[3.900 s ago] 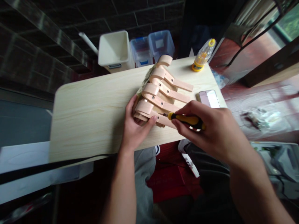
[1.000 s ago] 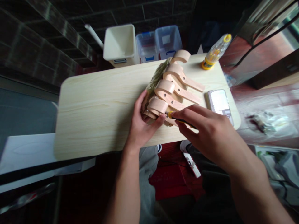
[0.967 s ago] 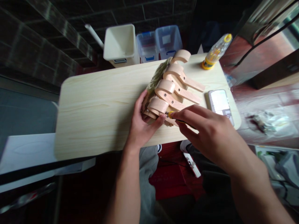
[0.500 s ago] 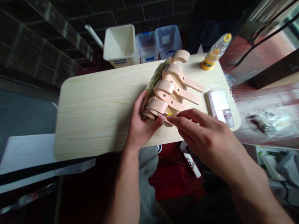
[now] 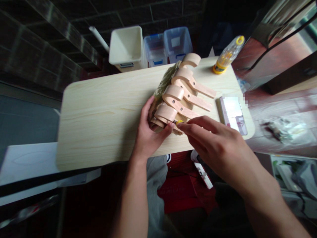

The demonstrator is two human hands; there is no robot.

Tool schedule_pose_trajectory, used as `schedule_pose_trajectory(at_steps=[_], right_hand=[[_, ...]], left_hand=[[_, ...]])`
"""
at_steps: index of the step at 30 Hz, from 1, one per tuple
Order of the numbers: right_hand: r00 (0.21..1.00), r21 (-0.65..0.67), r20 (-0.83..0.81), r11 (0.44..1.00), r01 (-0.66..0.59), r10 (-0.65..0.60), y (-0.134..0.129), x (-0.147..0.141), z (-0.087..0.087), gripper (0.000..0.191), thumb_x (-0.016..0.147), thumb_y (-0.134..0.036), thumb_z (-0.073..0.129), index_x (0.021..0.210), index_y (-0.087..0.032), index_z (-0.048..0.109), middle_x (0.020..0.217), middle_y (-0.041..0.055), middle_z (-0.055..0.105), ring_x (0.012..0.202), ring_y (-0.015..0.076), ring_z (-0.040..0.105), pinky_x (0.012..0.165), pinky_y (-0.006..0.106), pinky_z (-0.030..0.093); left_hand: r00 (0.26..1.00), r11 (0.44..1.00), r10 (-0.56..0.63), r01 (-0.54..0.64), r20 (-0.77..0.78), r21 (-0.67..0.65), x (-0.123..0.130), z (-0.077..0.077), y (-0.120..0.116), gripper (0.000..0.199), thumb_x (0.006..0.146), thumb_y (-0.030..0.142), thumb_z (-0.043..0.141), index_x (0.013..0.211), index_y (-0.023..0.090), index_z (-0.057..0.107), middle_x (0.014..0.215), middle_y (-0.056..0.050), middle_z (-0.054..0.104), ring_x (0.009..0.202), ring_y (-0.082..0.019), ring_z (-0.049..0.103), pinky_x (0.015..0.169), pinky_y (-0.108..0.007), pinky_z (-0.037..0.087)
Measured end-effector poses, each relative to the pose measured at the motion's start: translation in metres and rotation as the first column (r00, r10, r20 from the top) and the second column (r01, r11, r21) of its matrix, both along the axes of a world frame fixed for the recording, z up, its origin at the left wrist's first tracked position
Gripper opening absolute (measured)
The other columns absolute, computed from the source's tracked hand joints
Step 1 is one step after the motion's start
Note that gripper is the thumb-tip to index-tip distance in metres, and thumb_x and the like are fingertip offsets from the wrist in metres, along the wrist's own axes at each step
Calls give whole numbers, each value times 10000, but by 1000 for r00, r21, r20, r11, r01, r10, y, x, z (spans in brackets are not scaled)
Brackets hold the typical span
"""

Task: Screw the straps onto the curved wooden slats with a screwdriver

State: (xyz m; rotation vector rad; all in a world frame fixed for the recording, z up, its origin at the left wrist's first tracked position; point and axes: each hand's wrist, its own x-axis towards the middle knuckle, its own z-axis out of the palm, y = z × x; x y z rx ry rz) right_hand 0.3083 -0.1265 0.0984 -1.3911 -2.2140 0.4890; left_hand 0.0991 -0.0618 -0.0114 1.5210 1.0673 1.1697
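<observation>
A wooden piece with curved hooks and flat arms [image 5: 173,92] lies at a slant on the pale table [image 5: 99,115]. My left hand [image 5: 151,134] is wrapped round its near left end, the thumb by the lowest hook. In my right hand [image 5: 210,135] is a small screwdriver [image 5: 179,122] with a yellow part, held in a pinch. Its tip meets the wood just right of my left thumb. Most of the screwdriver is hidden by my fingers. Small dark screws show in the arms. Crinkled wrapping [image 5: 166,79] runs along the piece's left side.
On the table's right side stand a clear bottle with yellow parts [image 5: 228,56] and a phone [image 5: 232,115]. Behind the table are a cream bin [image 5: 126,46] and two clear bins [image 5: 177,43]. A plastic bag [image 5: 284,127] lies further right.
The view has shifted very slightly. Both hands and the wooden piece keep the same places, with only a slight turn of my right wrist and forearm.
</observation>
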Motion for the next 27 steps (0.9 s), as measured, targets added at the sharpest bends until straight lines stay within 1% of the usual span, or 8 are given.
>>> schedule_pose_trajectory(at_steps=[6,8,11,15,19,22,24,27], right_hand=[[1000,0,19,1000,-3,3,-1,-3,1,368,1055,-65,578,1368,-234,670,1219,95,756,1035,217,749,832,324,604],[1000,8,28,1000,5,-5,-2,-4,1,355,1055,-60,571,1344,-234,682,1203,94,755,1017,216,747,807,320,596],[999,6,33,1000,25,-25,-3,-6,1,324,1054,-56,574,1290,-233,707,1184,89,755,996,214,750,785,308,591],[999,-35,28,999,36,-35,-4,-4,1,362,1047,-75,609,1372,-214,683,1143,89,768,941,216,764,797,314,605],[1000,-33,-27,999,-9,8,-2,0,0,437,1029,-47,609,1413,-248,667,1223,84,754,1055,223,762,845,305,600],[1000,-10,-22,1000,-17,17,0,2,0,422,1037,-34,595,1392,-246,673,1263,79,752,1101,216,761,879,297,594],[1000,4,0,1000,-9,9,1,1,0,372,1052,-61,588,1383,-217,662,1236,88,765,1043,219,776,843,303,595],[1000,-2,-15,1000,11,-11,4,-2,0,245,1043,-110,599,1277,-158,656,1119,102,785,892,231,787,723,312,576]], left_hand=[[1000,1000,-28,28,0,2,-1,-3,0,1029,863,654,827,1678,330,289,1764,-168,364,1615,-392,436,1263,-546,494],[1000,1000,-21,21,3,2,-1,-2,0,1037,852,666,831,1676,324,302,1758,-170,378,1606,-396,449,1258,-547,501],[1000,1000,-8,8,3,-9,-1,0,-1,1017,862,634,842,1673,323,314,1751,-171,398,1583,-395,484,1236,-540,527],[1000,1000,-18,18,12,-13,0,1,-3,1007,864,629,841,1673,333,321,1751,-169,399,1579,-398,489,1233,-546,527],[1000,1000,-21,21,-5,-6,0,1,-3,1029,859,637,840,1682,333,300,1755,-167,387,1594,-399,466,1253,-551,504],[1000,1000,-14,14,-9,-9,-1,1,-2,1030,845,607,870,1675,323,329,1748,-167,402,1593,-402,467,1262,-554,495],[1000,1000,1,-1,-11,-10,-1,2,-2,1006,846,575,883,1665,318,359,1742,-162,416,1591,-398,471,1265,-551,494],[1000,1000,16,-16,-23,7,-1,3,-2,977,861,545,881,1658,296,374,1731,-154,433,1597,-380,463,1295,-539,456]])
